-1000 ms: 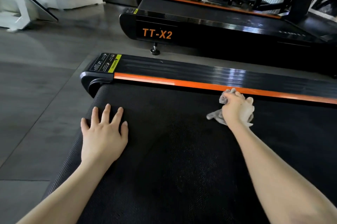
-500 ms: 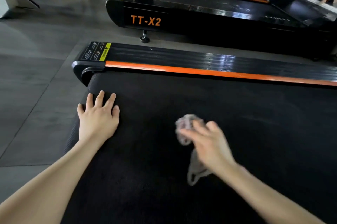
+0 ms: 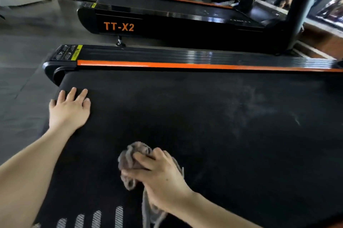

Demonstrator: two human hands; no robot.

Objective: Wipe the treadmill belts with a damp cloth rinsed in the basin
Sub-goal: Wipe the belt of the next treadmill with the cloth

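Observation:
A black treadmill belt (image 3: pixel 213 116) fills the lower part of the view, with an orange strip and a black side rail (image 3: pixel 167 56) along its far edge. My right hand (image 3: pixel 159 174) grips a bunched grey cloth (image 3: pixel 131 159) and presses it on the belt near the bottom middle; a tail of cloth trails under my wrist. My left hand (image 3: pixel 69 109) lies flat on the belt's left end with fingers straight. Faint pale smears show on the belt at the right. No basin is in view.
A second treadmill (image 3: pixel 167 23) marked TT-X2 stands parallel behind, with a thin foot on the floor between the two. Its black upright post (image 3: pixel 304 5) rises at the right. Grey tiled floor (image 3: pixel 24 45) lies to the left. Gym equipment stands at the back.
My right hand has dragged the cloth from the orange strip at the far edge across the belt toward me and to the left. My left hand has stayed pressed on the belt's left end.

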